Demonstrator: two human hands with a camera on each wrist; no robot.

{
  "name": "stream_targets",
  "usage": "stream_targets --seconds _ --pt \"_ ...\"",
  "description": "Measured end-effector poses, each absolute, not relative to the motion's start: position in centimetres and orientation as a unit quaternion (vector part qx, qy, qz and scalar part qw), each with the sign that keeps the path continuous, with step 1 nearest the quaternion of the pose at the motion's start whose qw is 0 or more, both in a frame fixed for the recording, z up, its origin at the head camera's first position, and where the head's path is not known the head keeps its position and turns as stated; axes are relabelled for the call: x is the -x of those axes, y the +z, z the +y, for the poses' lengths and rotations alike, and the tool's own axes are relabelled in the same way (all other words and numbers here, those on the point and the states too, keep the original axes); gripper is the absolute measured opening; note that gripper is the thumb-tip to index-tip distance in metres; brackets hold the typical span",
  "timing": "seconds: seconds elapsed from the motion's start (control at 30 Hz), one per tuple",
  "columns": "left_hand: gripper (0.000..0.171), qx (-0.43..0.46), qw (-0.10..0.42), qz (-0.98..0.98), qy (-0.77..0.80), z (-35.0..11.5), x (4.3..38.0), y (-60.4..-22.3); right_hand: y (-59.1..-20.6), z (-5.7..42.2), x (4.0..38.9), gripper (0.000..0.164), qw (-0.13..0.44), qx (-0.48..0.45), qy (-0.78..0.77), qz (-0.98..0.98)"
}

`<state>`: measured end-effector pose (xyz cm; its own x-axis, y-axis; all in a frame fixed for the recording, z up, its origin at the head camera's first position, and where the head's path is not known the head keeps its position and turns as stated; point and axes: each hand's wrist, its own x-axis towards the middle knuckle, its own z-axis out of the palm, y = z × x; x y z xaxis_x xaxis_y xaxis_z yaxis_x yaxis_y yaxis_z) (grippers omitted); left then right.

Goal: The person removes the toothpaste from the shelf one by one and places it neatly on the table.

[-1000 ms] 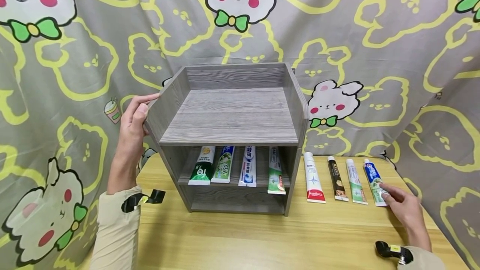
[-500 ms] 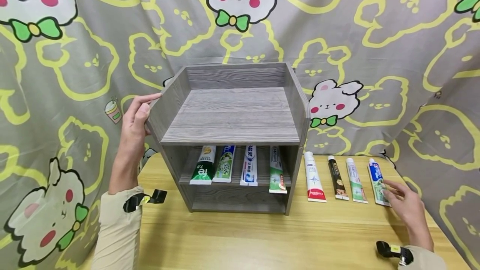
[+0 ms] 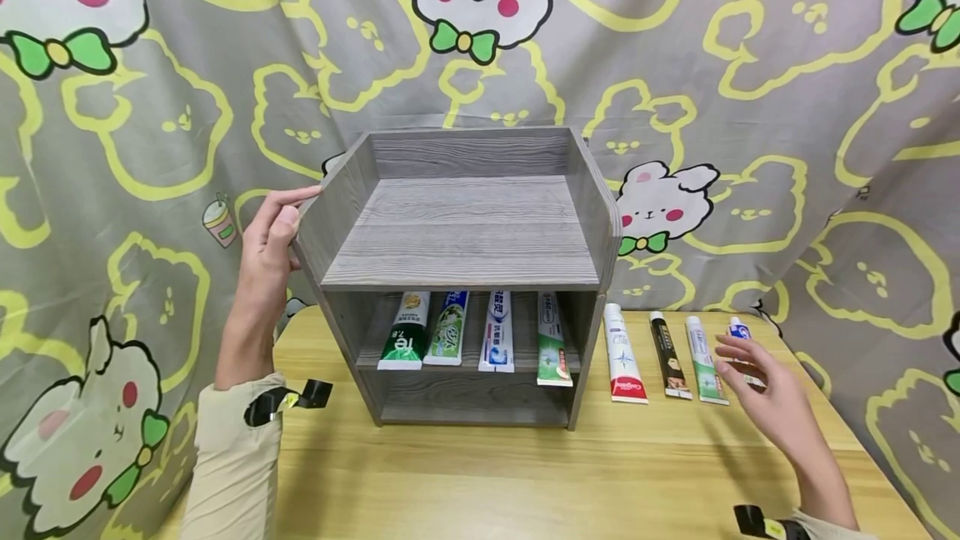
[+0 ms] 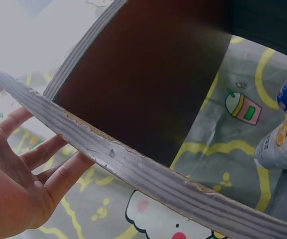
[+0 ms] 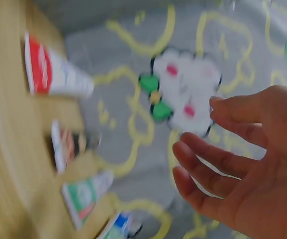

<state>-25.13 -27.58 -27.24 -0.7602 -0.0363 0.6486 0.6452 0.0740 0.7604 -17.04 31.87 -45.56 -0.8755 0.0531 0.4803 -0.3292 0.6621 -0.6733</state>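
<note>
The left hand (image 3: 266, 244) grips the side of the gray shelf (image 3: 461, 227). The right hand (image 3: 765, 394) is up in the air near the blue-ended tube (image 3: 738, 327), its fingers loose and a little bent. That tube lies on the wooden table (image 3: 487, 482), in a row with the green-and-white tube (image 3: 707, 361), the black tube (image 3: 670, 357) and the red-and-white tube (image 3: 625, 354). Four more tubes (image 3: 497, 336) lie inside the shelf.
</note>
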Motion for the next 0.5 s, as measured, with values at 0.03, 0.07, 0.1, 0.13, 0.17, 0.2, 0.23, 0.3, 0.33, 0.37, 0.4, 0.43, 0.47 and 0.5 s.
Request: stream_targets --seconds 0.03,0.07,0.1,0.13,0.17,0.2,0.23,0.3,0.33,0.37,0.4,0.43,0.47,0.5 --pt "0.039 0.224 0.265 -0.683 -0.643 -27.6 25.1 -27.2 -45.0 31.0 16.7 0.038 0.235 -0.09 0.404 -0.879" --pt "0.039 0.224 0.265 -0.682 -0.644 -27.6 25.1 -27.3 -44.5 30.0 16.4 0.038 0.232 -0.099 0.404 -0.879" --pt "0.04 0.224 0.264 -0.682 -0.644 -27.5 25.1 -27.3 -44.0 29.1 16.0 0.038 0.231 -0.106 0.403 -0.879" --pt "0.04 0.224 0.264 -0.682 -0.644 -27.5 25.1 -27.3 -43.5 28.1 15.6 0.038 0.23 -0.112 0.4 -0.88" --pt "0.04 0.224 0.264 -0.682 -0.644 -27.5 25.1 -27.3 -43.0 27.1 15.1 0.038 0.23 -0.118 0.395 -0.881" --pt "0.04 0.223 0.264 -0.683 -0.644 -27.5 25.1 -27.3 -42.6 26.2 14.7 0.038 0.233 -0.125 0.39 -0.882" --pt "0.04 0.223 0.264 -0.684 -0.643 -27.4 25.1 -27.3 -42.2 25.2 14.2 0.038 0.236 -0.132 0.388 -0.881" --pt "0.04 0.222 0.263 -0.685 -0.643 -27.4 25.1 -27.4 -41.6 23.3 13.4 0.04 0.245 -0.146 0.384 -0.878" --pt "0.039 0.22 0.263 -0.684 -0.644 -27.4 25.2 -27.4 -41.4 22.4 13.0 0.042 0.252 -0.154 0.381 -0.876" --pt "0.039 0.219 0.263 -0.684 -0.644 -27.4 25.2 -27.4 -41.3 21.4 12.7 0.044 0.258 -0.163 0.379 -0.874" --pt "0.039 0.219 0.263 -0.683 -0.645 -27.4 25.2 -27.4 -41.1 20.5 12.4 0.046 0.264 -0.169 0.377 -0.871" --pt "0.039 0.218 0.264 -0.682 -0.647 -27.4 25.2 -27.4 -41.0 19.6 12.2 0.049 0.272 -0.176 0.37 -0.87" --pt "0.039 0.217 0.263 -0.68 -0.649 -27.5 25.2 -27.4 -41.0 18.6 12.0 0.051 0.28 -0.181 0.363 -0.87" --pt "0.038 0.215 0.264 -0.679 -0.651 -27.5 25.2 -27.4 -40.9 17.7 11.9 0.054 0.286 -0.184 0.356 -0.87"
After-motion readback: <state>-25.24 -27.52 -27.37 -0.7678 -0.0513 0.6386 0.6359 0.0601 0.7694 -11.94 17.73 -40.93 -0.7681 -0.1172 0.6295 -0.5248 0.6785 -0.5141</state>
